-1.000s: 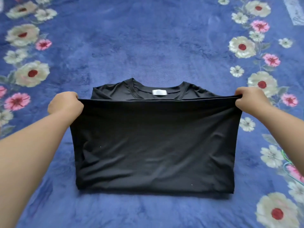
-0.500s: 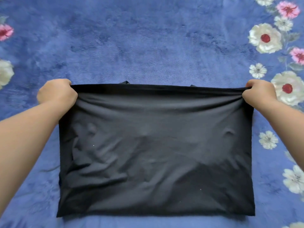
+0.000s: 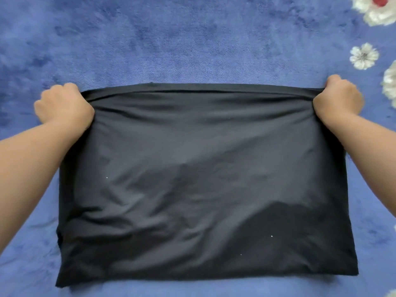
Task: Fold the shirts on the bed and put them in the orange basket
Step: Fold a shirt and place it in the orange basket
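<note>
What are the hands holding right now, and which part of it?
Both hold the black shirt: the left hand grips its far left corner, the right hand its far right corner, along the folded-over far edge.

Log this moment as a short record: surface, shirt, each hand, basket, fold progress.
surface: blue blanket with white flowers at the right edge
shirt: black shirt lying on the blanket, folded in half, hem edge at the far side, collar covered
left hand: left hand grips the far left corner of the shirt
right hand: right hand grips the far right corner
basket: not in view
fold progress: first fold laid down; not yet in a basket
</note>
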Demonstrator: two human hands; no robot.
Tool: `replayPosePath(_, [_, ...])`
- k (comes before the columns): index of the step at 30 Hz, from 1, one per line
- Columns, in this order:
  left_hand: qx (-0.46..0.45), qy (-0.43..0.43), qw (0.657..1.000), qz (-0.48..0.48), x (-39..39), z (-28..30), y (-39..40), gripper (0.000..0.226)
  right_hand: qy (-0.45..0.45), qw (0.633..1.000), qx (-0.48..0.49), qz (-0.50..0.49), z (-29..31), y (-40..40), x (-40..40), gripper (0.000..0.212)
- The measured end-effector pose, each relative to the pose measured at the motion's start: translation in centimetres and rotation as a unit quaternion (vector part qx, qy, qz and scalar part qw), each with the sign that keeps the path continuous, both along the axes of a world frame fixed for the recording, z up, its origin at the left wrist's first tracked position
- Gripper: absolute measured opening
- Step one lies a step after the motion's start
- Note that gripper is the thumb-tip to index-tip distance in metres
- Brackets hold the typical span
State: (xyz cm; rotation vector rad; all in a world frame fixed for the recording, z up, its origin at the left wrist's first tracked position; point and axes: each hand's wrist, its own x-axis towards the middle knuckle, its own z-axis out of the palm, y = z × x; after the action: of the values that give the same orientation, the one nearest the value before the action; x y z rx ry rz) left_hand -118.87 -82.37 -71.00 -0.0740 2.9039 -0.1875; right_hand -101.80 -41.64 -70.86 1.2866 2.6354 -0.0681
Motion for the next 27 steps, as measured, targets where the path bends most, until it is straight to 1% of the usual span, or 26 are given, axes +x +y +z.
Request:
replayPosePath(2, [0.033, 0.056, 0.998, 0.024, 0.8, -0.2, 0.4, 0.037, 0.027, 0.999, 0.017, 0.005, -0.5, -0.5, 0.4, 0.033])
replayPosePath(4, [0.082, 0.116, 0.99, 0.018, 1.7, -0.2, 0.4, 0.043, 0.059, 0.998, 0.026, 0.005, -0.6, -0.7, 0.8, 0.036])
replayPosePath(6, [0.124, 0.147, 0.981, -0.022, 3.1, -0.1, 0.2, 0.048, 0.086, 0.995, 0.031, 0.032, -0.6, -1.0, 1.9, 0.04])
replayPosePath(7, [0.135, 0.155, 0.977, -0.053, 3.8, -0.1, 0.1, 0.048, 0.094, 0.993, 0.034, 0.061, -0.7, -1.1, 2.7, 0.044])
replayPosePath(9, [0.145, 0.143, 0.971, -0.123, 5.9, 0.2, 0.3, 0.05, 0.105, 0.987, 0.034, 0.12, -0.9, -1.8, 5.4, 0.054])
replayPosePath(10, [0.153, 0.127, 0.967, -0.157, 7.3, 0.3, 0.6, 0.052, 0.114, 0.984, 0.026, 0.134, -1.0, -2.3, 7.3, 0.059])
replayPosePath(13, [0.162, 0.075, 0.95, -0.254, 11.0, 0.0, 1.4, 0.054, 0.128, 0.982, -0.013, 0.136, -1.3, -4.2, 12.2, 0.069])
replayPosePath(15, [0.157, 0.04, 0.937, -0.309, 13.9, -0.5, 1.8, 0.053, 0.146, 0.983, -0.06, 0.099, -1.0, -5.1, 14.9, 0.075])
replayPosePath(17, [0.159, 0.015, 0.926, -0.343, 16.9, -0.6, 2.1, 0.052, 0.178, 0.974, -0.14, 0.022, 0.1, -6.2, 17.0, 0.073])
replayPosePath(20, [0.157, -0.013, 0.91, -0.384, 21.6, -0.7, 2.4, 0.051, 0.188, 0.946, -0.262, -0.039, 0.8, -6.9, 20.3, 0.049])
replayPosePath(22, [0.14, -0.044, 0.913, -0.38, 24.4, -0.7, 2.7, 0.055, 0.205, 0.915, -0.341, -0.066, 1.2, -7.7, 22.4, 0.034])
replayPosePath(23, [0.132, -0.056, 0.913, -0.382, 25.8, -0.5, 2.9, 0.056, 0.216, 0.902, -0.364, -0.079, 1.7, -8.1, 23.6, 0.031])
replayPosePath(24, [0.121, -0.069, 0.914, -0.382, 26.6, -0.4, 3.0, 0.056, 0.224, 0.892, -0.384, -0.087, 1.8, -8.4, 24.5, 0.035])
replayPosePath(26, [0.103, -0.089, 0.914, -0.382, 27.8, 0.1, 2.9, 0.057, 0.237, 0.867, -0.428, -0.101, 2.1, -9.1, 26.2, 0.049])
replayPosePath(27, [0.097, -0.092, 0.914, -0.383, 28.2, 0.2, 2.8, 0.057, 0.24, 0.851, -0.453, -0.112, 2.3, -9.4, 26.9, 0.045])
